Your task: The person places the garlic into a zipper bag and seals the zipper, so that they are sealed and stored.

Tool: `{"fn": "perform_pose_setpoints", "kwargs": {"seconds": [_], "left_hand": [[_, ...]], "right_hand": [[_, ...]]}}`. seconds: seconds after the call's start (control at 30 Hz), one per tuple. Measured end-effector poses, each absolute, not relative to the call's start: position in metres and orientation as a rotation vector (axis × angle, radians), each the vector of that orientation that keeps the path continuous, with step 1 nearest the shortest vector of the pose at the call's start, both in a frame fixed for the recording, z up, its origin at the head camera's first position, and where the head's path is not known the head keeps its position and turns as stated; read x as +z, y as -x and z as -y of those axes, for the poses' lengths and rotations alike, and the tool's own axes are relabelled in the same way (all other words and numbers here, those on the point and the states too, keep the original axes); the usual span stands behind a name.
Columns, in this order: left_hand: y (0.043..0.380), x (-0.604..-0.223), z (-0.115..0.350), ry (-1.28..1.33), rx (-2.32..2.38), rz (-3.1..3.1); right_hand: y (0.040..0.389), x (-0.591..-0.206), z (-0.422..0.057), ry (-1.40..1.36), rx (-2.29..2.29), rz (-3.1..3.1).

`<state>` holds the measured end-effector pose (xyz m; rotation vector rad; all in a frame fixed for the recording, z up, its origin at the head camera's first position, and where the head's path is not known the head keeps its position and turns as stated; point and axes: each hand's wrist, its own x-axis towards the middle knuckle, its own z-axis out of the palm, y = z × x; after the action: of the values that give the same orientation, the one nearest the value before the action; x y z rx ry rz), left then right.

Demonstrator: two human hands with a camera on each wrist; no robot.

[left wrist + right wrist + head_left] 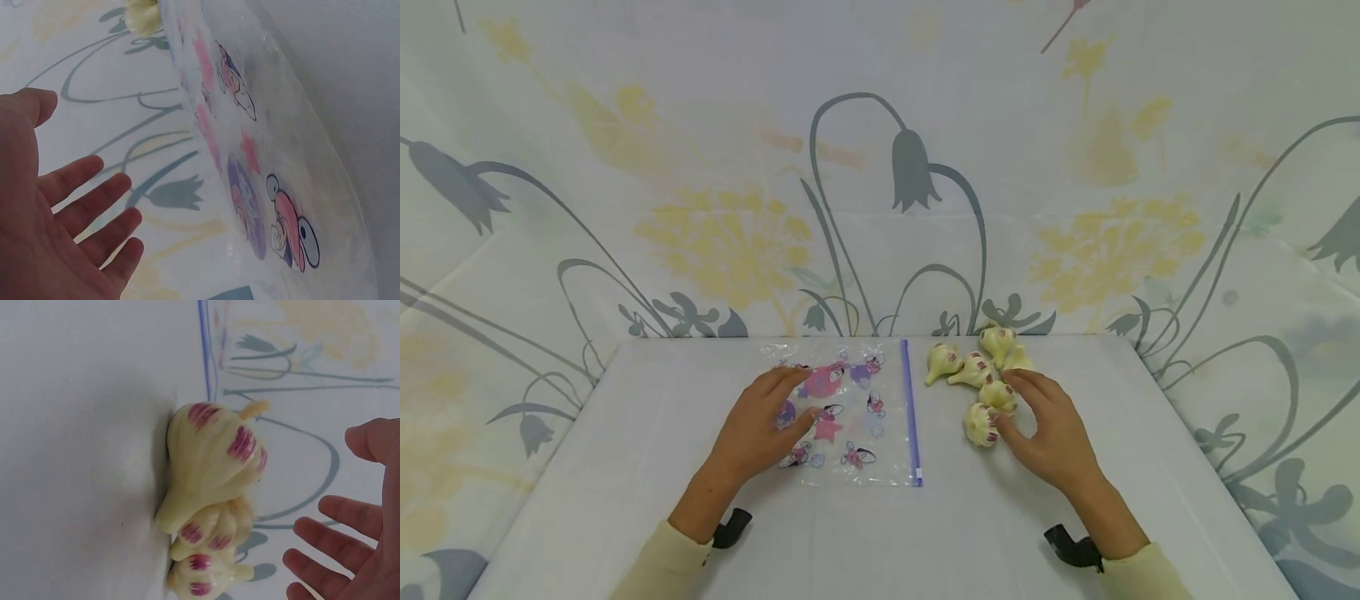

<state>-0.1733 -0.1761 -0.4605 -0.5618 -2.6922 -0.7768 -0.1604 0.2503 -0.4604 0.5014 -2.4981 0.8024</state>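
Your left hand hangs over the left part of the clear plastic bag, its fingers extended and slightly parted, thumb well away from them; the left wrist view shows a gap between your fingertips and the plastic, so it holds nothing. The bag lies flat near the far edge of the white table, a little left of that edge's middle, its purple zip strip running along the side toward the table's right edge.

Your right hand is likewise wide and holds nothing, thumb and fingers apart, reaching in beside the garlic bulbs; in the right wrist view it stands clear of them. They sit clustered near the far edge, just beyond the zip strip, closer to the far right corner than the bag is. Both forearms slant inward from the near edge, in pale sleeves.
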Motion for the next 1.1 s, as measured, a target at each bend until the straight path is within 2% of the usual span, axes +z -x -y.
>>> {"fn": "perform_pose_setpoints", "kwargs": {"seconds": [0.7,1.1], "left_hand": [[0.178,-0.475,0.135,0.748,-0.701,2.844],[0.175,-0.480,0.121,0.871,-0.472,2.954]], "right_hand": [[0.167,-0.462,-0.211,-0.675,0.828,2.474],[0.170,-0.469,-0.186,-0.763,0.878,2.498]]}}
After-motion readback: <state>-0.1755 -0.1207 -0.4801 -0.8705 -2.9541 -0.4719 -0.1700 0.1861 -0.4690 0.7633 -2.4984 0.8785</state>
